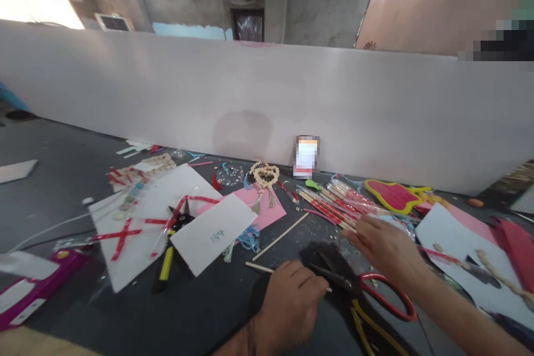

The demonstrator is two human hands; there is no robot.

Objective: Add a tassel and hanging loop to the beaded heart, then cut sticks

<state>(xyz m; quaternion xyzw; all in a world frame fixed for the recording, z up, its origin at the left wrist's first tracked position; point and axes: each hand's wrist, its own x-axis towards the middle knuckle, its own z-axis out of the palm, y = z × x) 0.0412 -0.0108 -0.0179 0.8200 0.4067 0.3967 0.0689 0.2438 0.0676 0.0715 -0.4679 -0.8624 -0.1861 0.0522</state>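
My left hand point(292, 300) is closed around a thin wooden stick point(259, 267), whose ends poke out on both sides of the fist. Another pale stick point(280, 236) lies on the dark table just beyond it. My right hand point(381, 242) has its fingers curled at the near end of a bundle of chopsticks point(323, 206) with red markings. Between my forearms lie scissors point(387, 295) with a red looped handle; yellow handle parts show beside it, and the dark blades point toward my left hand.
Black-and-yellow pliers point(166, 264) and a white card point(214, 233) lie left, over paper with red tape. A beaded ornament point(265, 174) and a propped phone point(306, 157) are near the white partition point(250, 83). A purple tool point(45, 286) is far left; a red-and-yellow cutout point(394, 194) sits right.
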